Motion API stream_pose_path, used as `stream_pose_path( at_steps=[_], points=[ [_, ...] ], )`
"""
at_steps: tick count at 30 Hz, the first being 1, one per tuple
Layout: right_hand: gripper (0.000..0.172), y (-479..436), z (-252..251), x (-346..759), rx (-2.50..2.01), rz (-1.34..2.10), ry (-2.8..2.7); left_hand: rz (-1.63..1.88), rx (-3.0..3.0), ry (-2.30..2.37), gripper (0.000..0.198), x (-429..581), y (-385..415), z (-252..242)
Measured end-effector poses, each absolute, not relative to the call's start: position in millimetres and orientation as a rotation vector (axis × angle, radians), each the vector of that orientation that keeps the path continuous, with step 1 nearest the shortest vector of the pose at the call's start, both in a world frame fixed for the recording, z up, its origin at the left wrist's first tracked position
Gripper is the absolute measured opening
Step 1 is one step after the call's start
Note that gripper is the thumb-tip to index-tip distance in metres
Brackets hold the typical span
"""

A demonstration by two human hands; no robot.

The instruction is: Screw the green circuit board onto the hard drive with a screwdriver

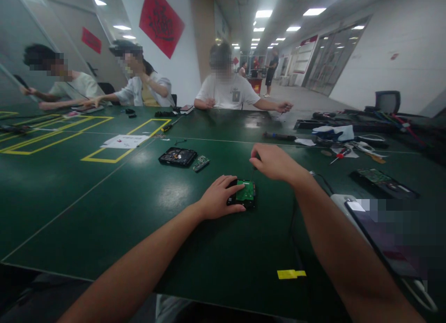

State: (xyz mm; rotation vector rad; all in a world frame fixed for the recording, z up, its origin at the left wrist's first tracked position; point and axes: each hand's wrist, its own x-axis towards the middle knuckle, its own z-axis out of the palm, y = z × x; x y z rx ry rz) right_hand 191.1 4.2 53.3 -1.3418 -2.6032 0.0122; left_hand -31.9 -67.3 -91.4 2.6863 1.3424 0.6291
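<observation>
A hard drive (pixel 246 191) lies on the green table with its green circuit board facing up. My left hand (pixel 220 197) grips it from the left, the thumb along the near edge and the index finger across the board. Just beyond the drive and to its right, my right hand (pixel 273 160) is raised with the fingers pinched together. A thin dark line shows faintly below those fingertips, too blurred to name. Farther left sit an opened black drive casing (pixel 177 157) and a small loose circuit board (pixel 201 163).
To the right are a phone (pixel 379 235), another drive with a circuit board (pixel 385 181), a red-handled screwdriver (pixel 339 156) and a cable with a yellow tag (pixel 291 274). Paper sheets (pixel 124 141) lie at left. Several people sit across the table.
</observation>
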Motion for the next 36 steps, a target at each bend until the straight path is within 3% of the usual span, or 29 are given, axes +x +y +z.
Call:
stream_pose_path(
  at_steps=[6, 12, 17, 20, 32, 36],
  points=[
    [0.021, 0.9, 56.0, 191.8, -1.200, 0.193, -2.631, 0.616, 2.686, 1.353, 0.076, -31.2, -69.7, -88.0],
    [0.023, 5.1, 49.5, 192.0, -1.227, 0.102, -2.625, 0.619, 2.700, 1.341, 0.077, -31.0, -68.3, -89.0],
    [0.016, 0.9, 50.8, 191.8, -1.053, 0.175, -2.615, 0.617, 2.714, 1.324, 0.076, -31.9, -65.4, -91.3],
    [0.024, -5.1, 54.2, 190.7, -1.071, 0.224, -2.595, 0.608, 2.716, 1.328, 0.076, -32.1, -66.0, -90.1],
    [0.032, 1.7, 52.2, 191.6, -1.138, 0.007, -2.471, 0.593, 2.737, 1.340, 0.075, -30.7, -65.7, -89.9],
    [0.026, 1.3, 55.5, 195.5, -1.106, 0.074, -2.453, 0.598, 2.730, 1.350, 0.074, -29.8, -67.4, -89.1]
  ],
)
